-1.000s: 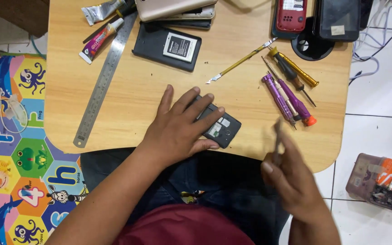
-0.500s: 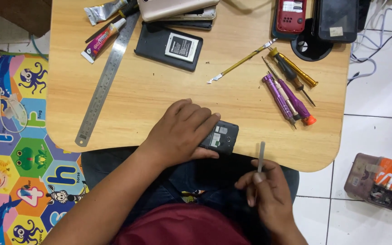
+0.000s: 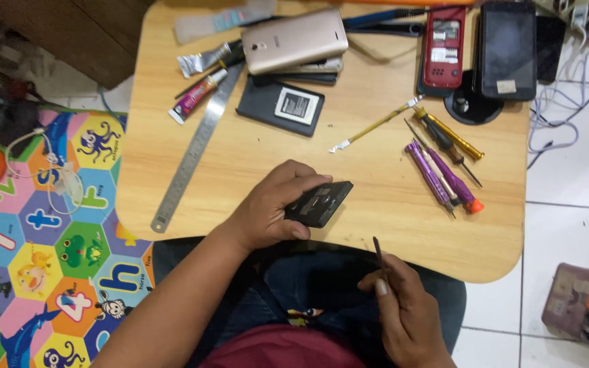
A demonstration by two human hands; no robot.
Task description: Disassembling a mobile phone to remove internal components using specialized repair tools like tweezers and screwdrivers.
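My left hand [image 3: 272,210] grips a small black phone part [image 3: 320,202], tilted up off the near edge of the wooden table [image 3: 240,163]. My right hand [image 3: 403,307] is below the table edge, over my lap, pinching a thin dark tool [image 3: 378,251] that points up toward the table. The two hands are apart, the tool tip a little right of and below the black part.
Farther back on the table lie a steel ruler [image 3: 195,153], glue tubes [image 3: 197,95], a gold phone [image 3: 294,41], a black battery [image 3: 282,105], a red phone [image 3: 442,48], a black phone [image 3: 508,49], a thin pick [image 3: 375,126] and several screwdrivers [image 3: 441,170]. A colourful play mat [image 3: 42,238] covers the floor at left.
My left hand has closed around the black part and lifted its edge off the table. My right hand has dropped lower toward my lap with the thin tool.
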